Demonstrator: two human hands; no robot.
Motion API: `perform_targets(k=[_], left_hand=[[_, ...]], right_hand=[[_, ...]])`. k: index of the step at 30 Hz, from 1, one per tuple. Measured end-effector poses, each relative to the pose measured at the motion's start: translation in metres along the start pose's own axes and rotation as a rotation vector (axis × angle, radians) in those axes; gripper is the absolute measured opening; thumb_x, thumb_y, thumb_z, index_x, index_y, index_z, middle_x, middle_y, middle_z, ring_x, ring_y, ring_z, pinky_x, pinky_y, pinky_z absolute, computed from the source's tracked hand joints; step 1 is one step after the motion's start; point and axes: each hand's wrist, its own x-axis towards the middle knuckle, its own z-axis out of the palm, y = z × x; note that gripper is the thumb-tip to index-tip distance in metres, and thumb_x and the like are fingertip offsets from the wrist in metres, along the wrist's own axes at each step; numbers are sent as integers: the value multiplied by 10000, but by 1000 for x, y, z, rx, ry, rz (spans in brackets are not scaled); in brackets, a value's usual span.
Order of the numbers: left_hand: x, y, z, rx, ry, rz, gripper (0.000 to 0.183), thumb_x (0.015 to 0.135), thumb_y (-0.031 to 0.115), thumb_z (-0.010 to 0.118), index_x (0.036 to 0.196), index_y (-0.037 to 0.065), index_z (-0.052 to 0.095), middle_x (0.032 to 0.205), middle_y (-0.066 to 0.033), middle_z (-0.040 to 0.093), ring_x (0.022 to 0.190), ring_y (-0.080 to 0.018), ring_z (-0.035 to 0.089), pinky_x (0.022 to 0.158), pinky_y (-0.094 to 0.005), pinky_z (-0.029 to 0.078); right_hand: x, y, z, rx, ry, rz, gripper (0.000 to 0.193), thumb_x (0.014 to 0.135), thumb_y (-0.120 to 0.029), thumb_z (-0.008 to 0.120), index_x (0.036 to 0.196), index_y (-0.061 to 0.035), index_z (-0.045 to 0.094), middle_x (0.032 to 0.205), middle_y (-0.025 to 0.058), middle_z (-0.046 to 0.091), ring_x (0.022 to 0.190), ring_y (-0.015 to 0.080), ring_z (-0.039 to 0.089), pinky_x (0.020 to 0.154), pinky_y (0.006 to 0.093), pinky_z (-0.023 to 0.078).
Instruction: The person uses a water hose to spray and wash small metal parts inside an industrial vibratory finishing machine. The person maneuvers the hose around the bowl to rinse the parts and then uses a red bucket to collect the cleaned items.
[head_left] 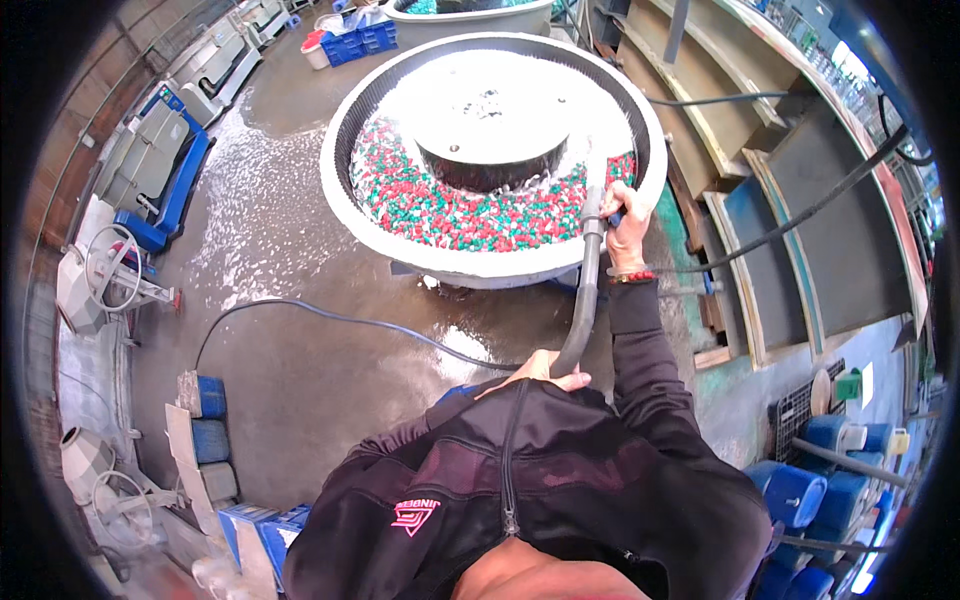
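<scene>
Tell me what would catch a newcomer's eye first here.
The big round tub at top centre, where red, green and white pieces lie around the front of its glaring hub. Right of centre, the person's right hand grips a grey pipe whose lower end is in the left hand.

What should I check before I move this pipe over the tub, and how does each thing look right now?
1. Right hand on the pipe, upper part: ok.
2. Left hand on the pipe's lower part, close to the jacket: ok.
3. Pipe's far end and any flow from it: cannot tell, lost in glare.
4. Red, green and white pieces lying below the rim of the tub, where visible: ok.
5. Floor dry: not ok, it looks wet, with foamy patches left of the tub.
6. Floor free of trailing lines: not ok, a thin dark hose curves across it.
</scene>
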Motion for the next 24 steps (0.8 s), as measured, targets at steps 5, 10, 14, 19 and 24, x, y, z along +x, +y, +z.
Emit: perform_targets(k=[5,10,14,19,24], left_hand=[[15,3,16,-8,99,60,241,742,245,673,694,50,540,605,29,492,592,-60,452,544,-248,362],[10,0,16,-114,114,82,279,758,285,654,674,46,536,589,32,468,596,-62,443,554,-248,358],[3,4,13,-43,158,137,286,742,307,663,711,41,560,634,16,516,638,-64,465,594,-253,382],[15,7,17,-130,206,90,225,740,241,663,706,44,559,614,33,504,607,-56,462,557,-241,372],[7,12,2,36,127,41,331,768,263,609,946,-13,569,734,-14,537,718,-97,480,664,-267,385]], right_hand=[[7,4,-18,191,49,172,251,765,-106,488,524,-56,440,469,14,401,419,102,374,445,260,331],[0,32,-20,56,75,89,269,772,-118,471,513,-45,450,472,45,438,418,129,424,438,258,362],[8,9,4,86,-16,88,264,768,-125,490,516,-66,439,483,18,430,424,101,411,421,229,330],[11,37,-24,69,140,152,216,732,-97,510,528,-29,489,474,50,458,415,142,438,417,268,369],[13,30,-3,81,43,82,227,737,-99,500,535,1,479,478,66,456,412,157,437,447,280,385]])
